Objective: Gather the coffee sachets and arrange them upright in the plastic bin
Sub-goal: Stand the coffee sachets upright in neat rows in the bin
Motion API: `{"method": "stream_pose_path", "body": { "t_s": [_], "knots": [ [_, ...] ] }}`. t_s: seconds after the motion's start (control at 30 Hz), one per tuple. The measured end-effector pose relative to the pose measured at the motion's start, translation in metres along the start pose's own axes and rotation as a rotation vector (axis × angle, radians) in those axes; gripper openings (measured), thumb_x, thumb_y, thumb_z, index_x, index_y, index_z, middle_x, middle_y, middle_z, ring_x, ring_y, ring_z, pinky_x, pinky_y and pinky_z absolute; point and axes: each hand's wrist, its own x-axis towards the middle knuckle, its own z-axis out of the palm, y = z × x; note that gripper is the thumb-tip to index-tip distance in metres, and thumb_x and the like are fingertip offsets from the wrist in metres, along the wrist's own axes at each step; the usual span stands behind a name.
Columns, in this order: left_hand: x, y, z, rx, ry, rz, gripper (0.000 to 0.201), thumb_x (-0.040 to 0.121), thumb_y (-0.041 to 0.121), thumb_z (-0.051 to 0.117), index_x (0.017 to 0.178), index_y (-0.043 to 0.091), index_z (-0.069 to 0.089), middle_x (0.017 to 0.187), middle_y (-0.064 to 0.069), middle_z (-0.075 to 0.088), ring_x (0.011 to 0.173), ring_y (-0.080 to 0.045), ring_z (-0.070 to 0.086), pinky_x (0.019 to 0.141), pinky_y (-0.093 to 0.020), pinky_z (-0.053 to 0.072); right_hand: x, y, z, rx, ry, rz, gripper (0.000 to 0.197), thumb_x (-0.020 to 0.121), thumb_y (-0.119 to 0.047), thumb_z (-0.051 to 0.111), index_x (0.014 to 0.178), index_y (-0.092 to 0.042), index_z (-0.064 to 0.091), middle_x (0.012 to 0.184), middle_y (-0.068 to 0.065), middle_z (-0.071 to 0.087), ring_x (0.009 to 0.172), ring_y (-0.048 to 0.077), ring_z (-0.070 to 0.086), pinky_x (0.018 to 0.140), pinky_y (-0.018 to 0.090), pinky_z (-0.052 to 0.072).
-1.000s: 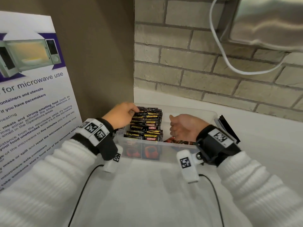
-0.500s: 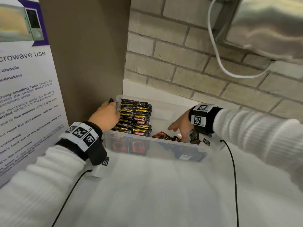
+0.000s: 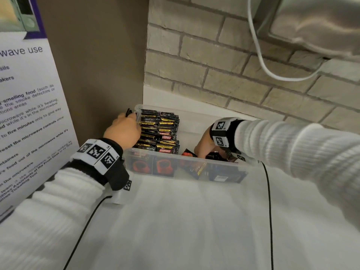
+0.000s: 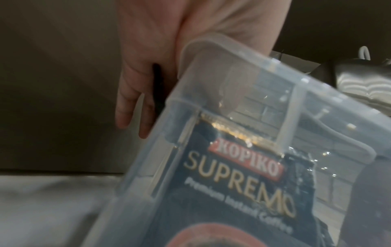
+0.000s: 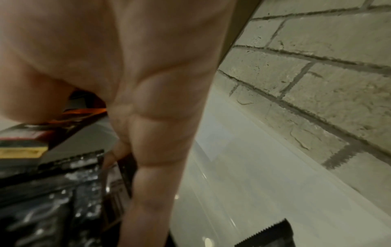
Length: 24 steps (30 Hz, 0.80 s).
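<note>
A clear plastic bin [image 3: 192,123] stands on the white counter against the wall corner. Black Kopiko coffee sachets [image 3: 158,131] stand upright in rows in its left part. Loose sachets [image 3: 194,165] lie jumbled in its right part. My left hand [image 3: 130,116] is at the bin's far left corner [image 4: 211,55], thumb inside and fingers outside, and pinches a black sachet [image 4: 157,86] edge-on. My right hand [image 3: 202,151] reaches down into the right part. Its fingers [image 5: 152,150] are straight among the loose sachets [image 5: 52,183], and their tips are hidden.
A microwave poster [image 3: 29,114] leans at the left against a brown panel [image 3: 97,65]. The brick wall [image 3: 233,65] runs behind, with a white cable [image 3: 261,61] and a metal appliance [image 3: 321,26] above. Another black sachet [image 5: 273,235] lies right of the bin. The white counter [image 3: 185,221] stretches in front.
My left hand left the top of the upright sachets and went to the bin's outer left corner. My right hand dropped from mid-bin into the right part.
</note>
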Motion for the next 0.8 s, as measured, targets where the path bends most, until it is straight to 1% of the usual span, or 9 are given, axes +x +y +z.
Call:
{"method": "stream_pose_path", "body": {
  "t_s": [0.07, 0.2, 0.27, 0.33, 0.47, 0.53, 0.6, 0.67, 0.8],
  "knots": [
    [-0.001, 0.0, 0.0, -0.007, 0.001, 0.003, 0.039, 0.098, 0.022, 0.036, 0.134, 0.009, 0.041, 0.13, -0.021, 0.04, 0.118, -0.038, 0.043, 0.1, -0.047, 0.039, 0.002, -0.003, -0.002, 0.003, -0.077, 0.003, 0.067, 0.089, -0.045, 0.055, 0.136, 0.002, 0.04, 0.15, 0.022, 0.027, 0.133, 0.04, 0.037, 0.063, 0.027, 0.056],
    [-0.002, 0.0, -0.001, -0.008, -0.001, 0.011, 0.039, 0.098, 0.023, 0.036, 0.135, 0.009, 0.041, 0.13, -0.02, 0.041, 0.118, -0.038, 0.044, 0.1, -0.046, 0.04, -0.006, 0.0, -0.005, -0.065, -0.097, -0.083, 0.059, 0.09, -0.033, 0.058, 0.14, -0.009, 0.038, 0.146, 0.011, 0.036, 0.128, 0.028, 0.043, 0.043, 0.011, 0.049],
    [-0.001, 0.0, -0.001, -0.014, -0.007, 0.023, 0.039, 0.098, 0.023, 0.036, 0.135, 0.01, 0.041, 0.129, -0.02, 0.041, 0.117, -0.037, 0.045, 0.099, -0.047, 0.04, -0.006, 0.0, -0.002, -0.136, -0.067, -0.111, 0.053, 0.089, -0.028, 0.061, 0.136, -0.008, 0.044, 0.13, 0.009, 0.049, 0.1, 0.021, 0.057, 0.04, 0.007, 0.045],
    [-0.001, -0.001, -0.001, -0.019, -0.008, 0.034, 0.039, 0.098, 0.023, 0.036, 0.133, 0.01, 0.042, 0.127, -0.02, 0.043, 0.115, -0.037, 0.046, 0.098, -0.047, 0.041, -0.004, -0.002, 0.0, -0.226, -0.005, -0.104, 0.048, 0.088, -0.025, 0.063, 0.131, -0.006, 0.051, 0.108, 0.004, 0.052, 0.076, 0.014, 0.053, 0.041, 0.01, 0.044],
    [-0.001, -0.002, -0.001, -0.015, -0.014, 0.044, 0.039, 0.097, 0.024, 0.037, 0.134, 0.011, 0.042, 0.126, -0.019, 0.043, 0.114, -0.037, 0.047, 0.098, -0.047, 0.042, -0.007, 0.007, -0.006, -0.216, 0.033, -0.111, 0.034, 0.087, -0.011, 0.062, 0.121, -0.003, 0.059, 0.09, 0.0, 0.056, 0.073, 0.007, 0.046, 0.049, 0.002, 0.036],
    [-0.001, -0.002, -0.002, -0.011, -0.018, 0.05, 0.04, 0.097, 0.024, 0.037, 0.135, 0.011, 0.041, 0.126, -0.018, 0.043, 0.114, -0.036, 0.047, 0.098, -0.047, 0.042, -0.017, 0.016, -0.012, -0.176, 0.142, -0.129, 0.032, 0.089, -0.013, 0.06, 0.119, -0.003, 0.061, 0.101, 0.005, 0.062, 0.078, 0.007, 0.047, 0.044, -0.002, 0.032],
    [-0.001, -0.001, -0.002, -0.009, -0.023, 0.05, 0.039, 0.098, 0.023, 0.037, 0.135, 0.011, 0.041, 0.127, -0.019, 0.042, 0.114, -0.037, 0.046, 0.099, -0.046, 0.041, -0.033, 0.028, -0.021, -0.112, 0.292, -0.131, 0.027, 0.09, -0.014, 0.059, 0.114, -0.001, 0.062, 0.092, 0.002, 0.06, 0.08, 0.009, 0.048, 0.045, -0.001, 0.034],
    [-0.004, 0.0, -0.003, 0.001, -0.026, 0.042, 0.04, 0.098, 0.024, 0.037, 0.135, 0.01, 0.04, 0.133, -0.019, 0.038, 0.12, -0.037, 0.042, 0.102, -0.046, 0.038, -0.054, 0.043, -0.028, 0.033, 0.514, -0.119, 0.02, 0.089, -0.016, 0.059, 0.106, -0.006, 0.065, 0.082, -0.004, 0.054, 0.079, 0.012, 0.05, 0.052, 0.007, 0.037],
    [-0.011, 0.008, -0.011, 0.172, 0.044, 0.126, 0.044, 0.097, 0.022, 0.041, 0.138, 0.009, 0.036, 0.149, -0.014, 0.023, 0.134, -0.033, 0.025, 0.107, -0.05, 0.028, -0.083, 0.064, -0.03, 0.418, 0.942, -0.118, 0.018, 0.09, -0.015, 0.057, 0.104, -0.008, 0.065, 0.094, 0.003, 0.059, 0.087, 0.015, 0.052, 0.067, 0.022, 0.039]
  ]
}}
